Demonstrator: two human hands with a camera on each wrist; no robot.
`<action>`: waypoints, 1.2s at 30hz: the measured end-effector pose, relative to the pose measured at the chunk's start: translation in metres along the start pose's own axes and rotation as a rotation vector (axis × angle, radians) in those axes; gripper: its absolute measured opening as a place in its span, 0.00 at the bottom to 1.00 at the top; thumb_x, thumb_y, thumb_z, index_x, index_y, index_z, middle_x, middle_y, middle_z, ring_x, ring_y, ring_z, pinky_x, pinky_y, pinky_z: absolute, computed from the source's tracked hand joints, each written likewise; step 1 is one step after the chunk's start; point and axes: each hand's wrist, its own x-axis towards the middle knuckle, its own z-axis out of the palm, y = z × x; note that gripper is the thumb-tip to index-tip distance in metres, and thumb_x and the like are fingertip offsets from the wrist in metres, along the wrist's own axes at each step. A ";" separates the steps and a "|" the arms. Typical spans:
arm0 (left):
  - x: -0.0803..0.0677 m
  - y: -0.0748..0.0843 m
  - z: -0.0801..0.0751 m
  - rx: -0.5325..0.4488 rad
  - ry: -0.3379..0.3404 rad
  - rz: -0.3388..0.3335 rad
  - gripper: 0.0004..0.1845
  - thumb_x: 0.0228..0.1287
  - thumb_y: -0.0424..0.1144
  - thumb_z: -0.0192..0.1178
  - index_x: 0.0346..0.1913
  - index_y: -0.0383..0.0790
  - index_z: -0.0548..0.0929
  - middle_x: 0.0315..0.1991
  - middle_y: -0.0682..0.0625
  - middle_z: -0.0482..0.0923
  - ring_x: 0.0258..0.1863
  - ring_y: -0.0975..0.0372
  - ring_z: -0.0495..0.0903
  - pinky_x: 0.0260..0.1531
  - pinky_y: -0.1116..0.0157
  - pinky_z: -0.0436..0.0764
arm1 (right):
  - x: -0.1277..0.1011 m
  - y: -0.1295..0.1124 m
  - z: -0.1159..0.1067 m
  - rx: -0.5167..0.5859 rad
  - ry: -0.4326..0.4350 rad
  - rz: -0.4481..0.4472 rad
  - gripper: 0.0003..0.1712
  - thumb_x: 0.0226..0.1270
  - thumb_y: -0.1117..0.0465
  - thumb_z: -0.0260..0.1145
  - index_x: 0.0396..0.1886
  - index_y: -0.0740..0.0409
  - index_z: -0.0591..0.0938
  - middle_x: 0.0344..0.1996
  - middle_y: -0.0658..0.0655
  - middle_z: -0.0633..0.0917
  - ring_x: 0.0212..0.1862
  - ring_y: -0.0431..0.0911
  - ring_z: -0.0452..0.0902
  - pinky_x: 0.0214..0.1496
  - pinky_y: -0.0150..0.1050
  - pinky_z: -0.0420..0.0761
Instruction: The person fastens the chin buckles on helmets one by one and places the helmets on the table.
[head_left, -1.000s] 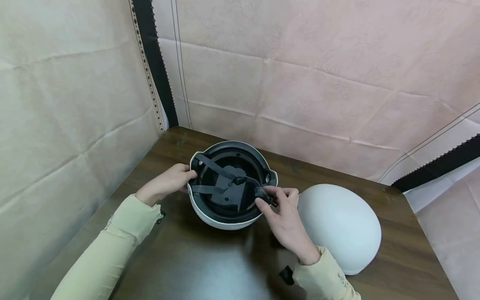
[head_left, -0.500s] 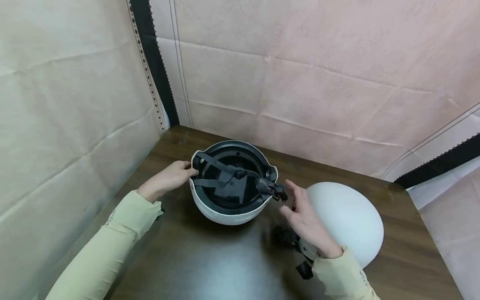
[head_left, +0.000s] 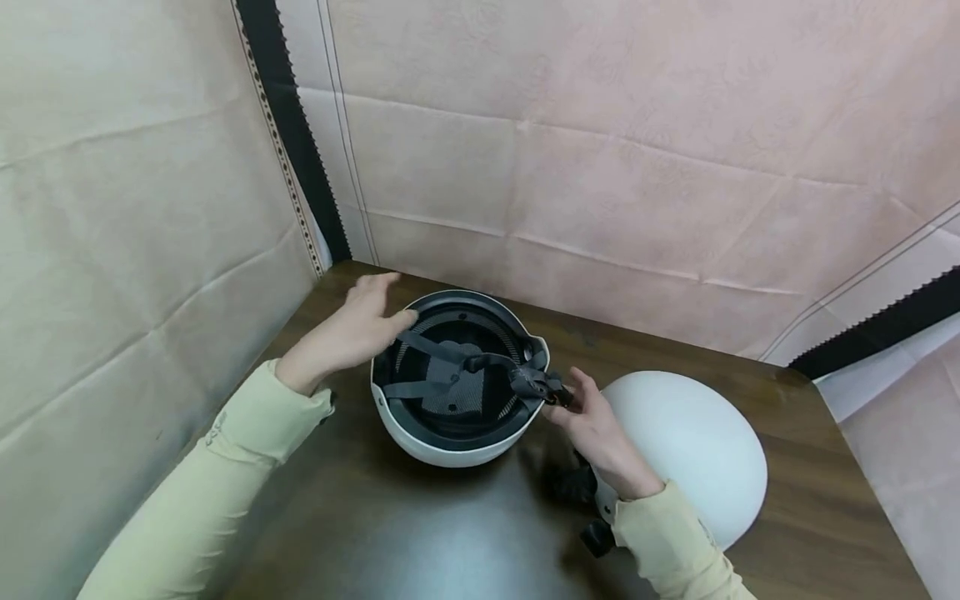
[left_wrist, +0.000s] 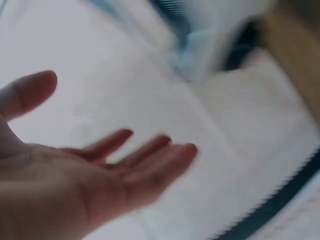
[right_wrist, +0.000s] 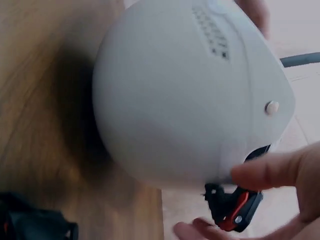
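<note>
A white helmet (head_left: 435,457) lies upside down on the wooden table, its black padded inside and grey straps facing up. My left hand (head_left: 356,325) is above its left rim with the fingers spread; in the left wrist view, the left palm (left_wrist: 60,185) holds nothing. At the right rim hangs the black chin-strap buckle (head_left: 551,387), which shows a red part in the right wrist view. Beside it is my right hand (head_left: 600,433). The right thumb (right_wrist: 265,172) overlaps the rim and buckle, while the other fingers lie past the buckle, apart from the thumb.
A second white helmet (head_left: 686,450) sits dome up at the right, close to my right forearm. Its black straps (head_left: 573,483) lie on the table (head_left: 337,517). Pale cloth walls (head_left: 600,167) stand behind and to the left.
My left hand has let go of the helmet's left rim and risen, fingers spreading. My right hand let go of the buckle, drew back right, then came up to it again.
</note>
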 end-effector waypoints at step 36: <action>0.017 0.113 0.040 0.149 -0.323 0.326 0.09 0.67 0.36 0.56 0.46 0.43 0.83 0.33 0.54 0.79 0.25 0.62 0.74 0.24 0.68 0.72 | -0.030 -0.084 0.000 -0.024 0.121 -0.473 0.21 0.63 0.66 0.65 0.56 0.62 0.75 0.46 0.58 0.82 0.45 0.48 0.78 0.46 0.38 0.77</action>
